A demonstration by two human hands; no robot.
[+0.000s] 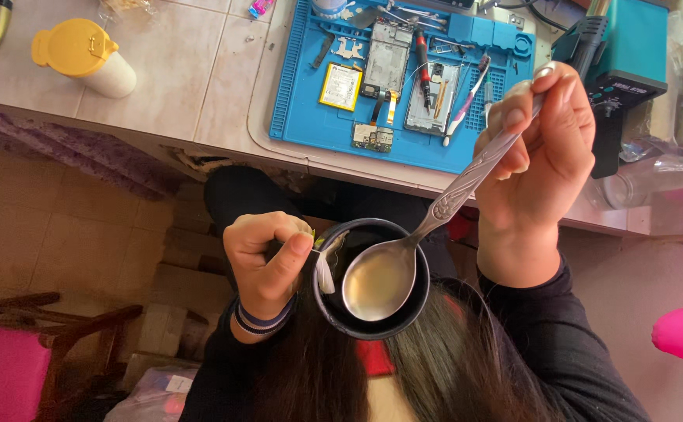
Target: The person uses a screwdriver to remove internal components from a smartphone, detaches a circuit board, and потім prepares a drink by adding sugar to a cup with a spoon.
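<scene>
Below the surface edge, over the lap:
Cup (372, 324): dark, held up close under the camera.
Left hand (267, 262): clenched on the cup's handle side and a tea-bag tag (324, 270).
Right hand (540, 152): grips the spoon (404, 258) by its handle end.
Spoon bowl: filled with pale liquid, level over the cup.
Progress: scoop done; spoon not yet raised away.
Surface (201, 86): blue mat (294, 117) with opened phone (388, 59), untouched.

A flat yellow battery with a white label (340, 86) lies at the left of the blue mat (294, 109), near the desk's (185, 86) front edge. A teal device's dark label panel (621, 87) stands at the right end.
</scene>
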